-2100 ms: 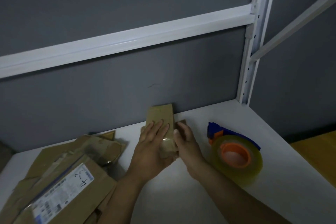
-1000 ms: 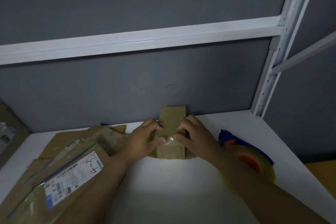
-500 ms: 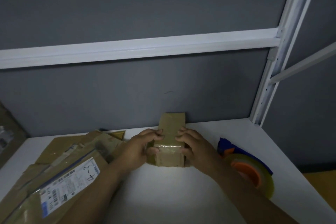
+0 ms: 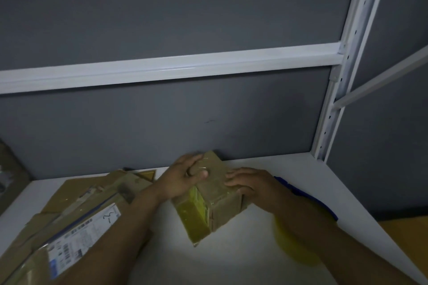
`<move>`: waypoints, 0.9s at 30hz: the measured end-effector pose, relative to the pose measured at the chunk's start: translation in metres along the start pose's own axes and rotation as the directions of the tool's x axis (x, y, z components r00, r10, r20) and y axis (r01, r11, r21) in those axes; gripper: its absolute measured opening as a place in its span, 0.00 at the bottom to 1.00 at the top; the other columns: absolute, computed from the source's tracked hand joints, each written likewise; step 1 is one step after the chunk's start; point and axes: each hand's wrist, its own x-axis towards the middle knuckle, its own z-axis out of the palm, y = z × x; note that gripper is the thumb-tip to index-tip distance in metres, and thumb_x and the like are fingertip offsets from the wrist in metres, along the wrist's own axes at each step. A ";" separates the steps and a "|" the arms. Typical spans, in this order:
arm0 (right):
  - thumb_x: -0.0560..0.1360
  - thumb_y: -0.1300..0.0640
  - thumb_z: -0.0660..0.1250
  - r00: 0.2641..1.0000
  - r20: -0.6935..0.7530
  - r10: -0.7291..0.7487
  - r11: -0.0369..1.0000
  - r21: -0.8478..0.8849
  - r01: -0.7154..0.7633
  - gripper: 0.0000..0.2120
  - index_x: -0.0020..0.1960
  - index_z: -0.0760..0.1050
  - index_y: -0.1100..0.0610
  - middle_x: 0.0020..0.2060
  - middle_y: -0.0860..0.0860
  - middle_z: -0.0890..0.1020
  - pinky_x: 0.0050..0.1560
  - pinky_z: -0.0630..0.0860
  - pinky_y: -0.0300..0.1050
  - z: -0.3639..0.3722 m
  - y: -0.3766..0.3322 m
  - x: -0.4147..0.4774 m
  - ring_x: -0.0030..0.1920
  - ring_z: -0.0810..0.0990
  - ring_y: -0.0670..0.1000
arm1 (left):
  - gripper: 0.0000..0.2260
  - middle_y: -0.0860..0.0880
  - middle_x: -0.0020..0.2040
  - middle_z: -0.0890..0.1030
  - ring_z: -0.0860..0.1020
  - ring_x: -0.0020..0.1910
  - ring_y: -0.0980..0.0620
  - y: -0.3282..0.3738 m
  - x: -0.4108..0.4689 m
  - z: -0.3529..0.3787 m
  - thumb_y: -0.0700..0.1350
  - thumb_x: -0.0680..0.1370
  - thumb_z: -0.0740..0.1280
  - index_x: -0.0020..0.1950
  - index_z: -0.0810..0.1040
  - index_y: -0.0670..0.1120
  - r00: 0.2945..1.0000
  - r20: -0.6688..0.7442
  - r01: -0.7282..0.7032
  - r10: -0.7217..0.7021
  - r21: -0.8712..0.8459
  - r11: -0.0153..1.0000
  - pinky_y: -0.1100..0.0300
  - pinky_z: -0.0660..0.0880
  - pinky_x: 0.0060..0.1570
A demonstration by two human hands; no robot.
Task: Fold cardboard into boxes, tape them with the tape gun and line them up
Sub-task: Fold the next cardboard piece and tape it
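A small brown cardboard box (image 4: 217,201) stands on the white table (image 4: 231,257), turned corner-on towards me, with glossy tape across its top. My left hand (image 4: 183,178) lies on the box's top left part, thumb and fingers curled over the taped flap. My right hand (image 4: 250,185) holds the right side, fingers spread on the top edge. The tape gun (image 4: 298,194), blue with a yellowish roll, lies to the right, mostly hidden behind my right forearm.
A pile of flattened cardboard (image 4: 69,222) with a white shipping label lies at the left of the table. A grey wall panel with a white rail (image 4: 176,69) stands close behind. A white upright post (image 4: 335,109) marks the right back corner.
The box has been turned from facing me squarely to corner-on and has come nearer to me. Both hands shifted with it, the left onto the top, the right onto the right side.
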 end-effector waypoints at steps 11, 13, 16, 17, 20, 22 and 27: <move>0.72 0.32 0.57 0.984 -0.166 0.058 0.878 -0.461 -0.130 0.27 0.56 0.79 0.51 0.59 0.47 0.79 0.62 0.73 0.48 0.009 -0.035 -0.006 0.63 0.75 0.51 | 0.50 0.55 0.78 0.57 0.65 0.71 0.56 0.002 -0.033 0.031 0.79 0.61 0.54 0.76 0.63 0.51 0.961 -0.276 0.013 -0.023 -0.036 0.999 0.65 0.62 0.67; 0.72 0.51 0.62 0.962 -0.269 -0.039 0.902 -0.424 -0.082 0.11 0.43 0.82 0.54 0.47 0.50 0.83 0.50 0.79 0.44 0.003 -0.020 0.001 0.49 0.80 0.52 | 0.48 0.61 0.74 0.61 0.66 0.69 0.61 -0.005 -0.040 0.035 0.80 0.59 0.60 0.72 0.67 0.53 0.945 -0.325 -0.059 0.028 -0.083 0.995 0.68 0.64 0.64; 0.64 0.63 0.73 0.971 -0.238 0.015 0.898 -0.425 -0.118 0.10 0.45 0.85 0.57 0.46 0.52 0.85 0.45 0.79 0.42 -0.006 0.000 0.014 0.45 0.84 0.54 | 0.30 0.67 0.71 0.64 0.68 0.63 0.60 -0.006 -0.052 0.038 0.72 0.66 0.66 0.65 0.72 0.61 0.903 -0.360 -0.220 0.235 0.082 0.972 0.62 0.62 0.62; 0.67 0.63 0.74 0.982 -0.172 0.081 0.887 -0.438 -0.149 0.15 0.53 0.83 0.57 0.54 0.53 0.84 0.52 0.77 0.43 -0.009 0.001 0.018 0.53 0.82 0.55 | 0.26 0.69 0.71 0.65 0.66 0.62 0.60 -0.006 -0.053 0.039 0.68 0.67 0.67 0.63 0.73 0.61 0.879 -0.370 -0.254 0.301 0.172 0.952 0.62 0.58 0.63; 0.80 0.55 0.62 0.979 -0.021 0.204 0.891 -0.409 -0.195 0.23 0.74 0.63 0.51 0.75 0.48 0.61 0.71 0.57 0.40 -0.025 -0.001 0.018 0.74 0.61 0.50 | 0.19 0.66 0.65 0.73 0.62 0.68 0.56 0.003 -0.052 0.040 0.63 0.71 0.66 0.59 0.75 0.60 0.847 -0.371 -0.306 0.381 0.248 0.919 0.62 0.55 0.59; 0.81 0.53 0.60 0.947 0.003 0.320 0.879 -0.373 -0.296 0.26 0.76 0.58 0.49 0.76 0.48 0.59 0.70 0.55 0.38 -0.038 -0.009 0.003 0.74 0.60 0.49 | 0.17 0.60 0.58 0.78 0.68 0.65 0.52 0.013 -0.048 0.047 0.61 0.70 0.66 0.55 0.79 0.57 0.848 -0.383 -0.296 0.367 0.233 0.926 0.61 0.60 0.58; 0.77 0.46 0.65 0.783 -0.108 0.612 0.778 -0.096 -0.621 0.31 0.76 0.57 0.45 0.71 0.48 0.68 0.68 0.65 0.43 -0.055 0.010 -0.078 0.68 0.69 0.50 | 0.14 0.54 0.52 0.77 0.68 0.52 0.56 0.046 -0.048 0.072 0.53 0.69 0.75 0.53 0.81 0.51 0.878 -0.428 -0.187 0.213 0.103 0.977 0.72 0.61 0.48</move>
